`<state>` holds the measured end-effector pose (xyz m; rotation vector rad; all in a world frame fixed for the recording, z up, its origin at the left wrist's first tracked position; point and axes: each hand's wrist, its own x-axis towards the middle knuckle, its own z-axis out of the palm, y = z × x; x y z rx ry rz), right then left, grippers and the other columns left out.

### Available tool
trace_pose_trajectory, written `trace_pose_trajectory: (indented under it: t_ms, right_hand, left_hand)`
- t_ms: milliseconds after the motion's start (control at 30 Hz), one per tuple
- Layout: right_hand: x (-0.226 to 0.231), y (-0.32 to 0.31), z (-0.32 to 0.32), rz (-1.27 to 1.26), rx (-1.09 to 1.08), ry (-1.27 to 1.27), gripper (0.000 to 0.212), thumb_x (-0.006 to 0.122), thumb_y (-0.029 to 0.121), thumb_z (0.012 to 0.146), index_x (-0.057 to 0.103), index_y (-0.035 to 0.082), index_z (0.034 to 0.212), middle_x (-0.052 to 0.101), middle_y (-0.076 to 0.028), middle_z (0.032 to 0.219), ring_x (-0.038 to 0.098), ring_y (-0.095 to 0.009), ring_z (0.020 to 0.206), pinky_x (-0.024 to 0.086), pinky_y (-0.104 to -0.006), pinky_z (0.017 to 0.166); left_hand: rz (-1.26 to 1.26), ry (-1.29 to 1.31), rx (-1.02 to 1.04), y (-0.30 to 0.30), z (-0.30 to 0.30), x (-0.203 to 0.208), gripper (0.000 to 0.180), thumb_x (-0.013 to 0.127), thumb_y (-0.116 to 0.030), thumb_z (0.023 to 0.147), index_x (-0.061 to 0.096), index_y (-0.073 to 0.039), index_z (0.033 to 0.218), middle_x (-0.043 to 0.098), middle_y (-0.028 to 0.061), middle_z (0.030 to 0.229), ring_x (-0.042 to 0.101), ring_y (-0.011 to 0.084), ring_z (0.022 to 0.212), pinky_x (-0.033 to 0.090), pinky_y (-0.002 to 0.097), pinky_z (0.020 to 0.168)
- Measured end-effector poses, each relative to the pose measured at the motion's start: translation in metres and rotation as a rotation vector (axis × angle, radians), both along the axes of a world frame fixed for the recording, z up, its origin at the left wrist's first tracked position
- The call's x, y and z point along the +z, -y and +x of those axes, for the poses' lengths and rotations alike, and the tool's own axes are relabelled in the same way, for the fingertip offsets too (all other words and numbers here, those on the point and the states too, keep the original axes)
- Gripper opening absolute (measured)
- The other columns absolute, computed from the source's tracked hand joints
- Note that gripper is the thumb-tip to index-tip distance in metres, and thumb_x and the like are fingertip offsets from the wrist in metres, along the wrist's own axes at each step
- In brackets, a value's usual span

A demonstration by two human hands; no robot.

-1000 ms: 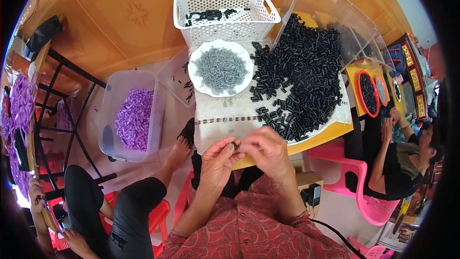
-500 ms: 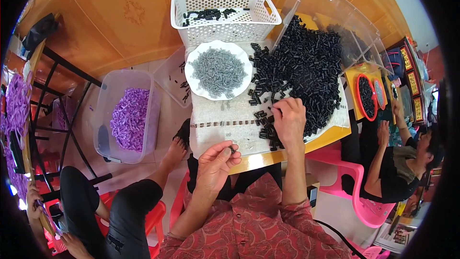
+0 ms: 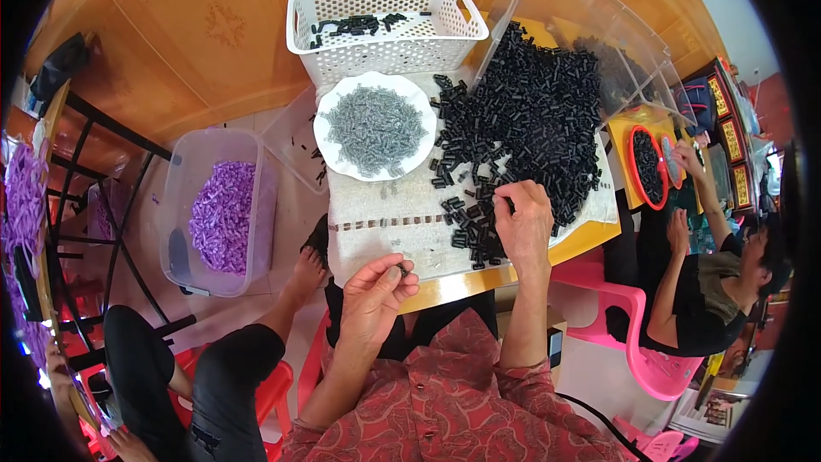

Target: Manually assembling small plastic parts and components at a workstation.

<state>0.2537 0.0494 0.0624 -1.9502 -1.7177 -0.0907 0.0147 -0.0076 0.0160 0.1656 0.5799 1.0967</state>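
My left hand (image 3: 372, 295) is held over the near edge of the table, thumb and fingers pinched on a small dark piece (image 3: 402, 270) that shows at the fingertips. Over the near part of a big heap of short black tubes (image 3: 547, 111), my right hand (image 3: 526, 227) has its thumb and forefinger drawn together, with a small black tube (image 3: 510, 204) between them. Loose tubes lie just left of that hand. A white scalloped plate (image 3: 323, 133) farther off is piled with small clear pieces (image 3: 376, 127).
A white perforated basket (image 3: 389, 56) holding some black tubes stands at the back. Behind the heap leans a clear plastic bin (image 3: 637, 30). Left on the floor is a tub (image 3: 175, 222) of purple pieces (image 3: 224, 218). One person sits left; another person (image 3: 710, 291) works right beside a red basket (image 3: 637, 175).
The whole view has shifted slightly left. My right hand has moved a little rightward over the black tubes. My left hand keeps its pinch on the dark piece.
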Motion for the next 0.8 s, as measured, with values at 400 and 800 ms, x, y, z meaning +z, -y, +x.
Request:
trace_pose_trajectory:
  t_ms: [400, 800]
  right_hand:
    - [-0.017, -0.012, -0.019, -0.054, 0.096, 0.075, 0.012, 0.071, 0.005, 0.073, 0.068, 0.008, 0.084, 0.057, -0.008, 0.08, 0.055, -0.027, 0.083, 0.043, -0.0391, 0.072]
    - [-0.002, 0.031, -0.057, -0.048, 0.204, -0.816, 0.01, 0.071, -0.001, 0.08, 0.065, 0.001, 0.088, 0.066, -0.005, 0.08, 0.059, -0.008, 0.066, 0.047, -0.0215, 0.059]
  left_hand:
    - [0.016, 0.013, 0.003, 0.0, -0.001, 0.001, 0.022, 0.056, -0.002, 0.093, 0.061, 0.001, 0.114, 0.065, 0.016, 0.106, 0.066, 0.0223, 0.09, 0.056, 0.0344, 0.081]
    - [0.027, 0.089, 0.038, 0.001, 0.0, 0.005, 0.023, 0.056, -0.001, 0.093, 0.06, -0.001, 0.115, 0.065, 0.0133, 0.109, 0.064, 0.0205, 0.093, 0.055, 0.0325, 0.084]
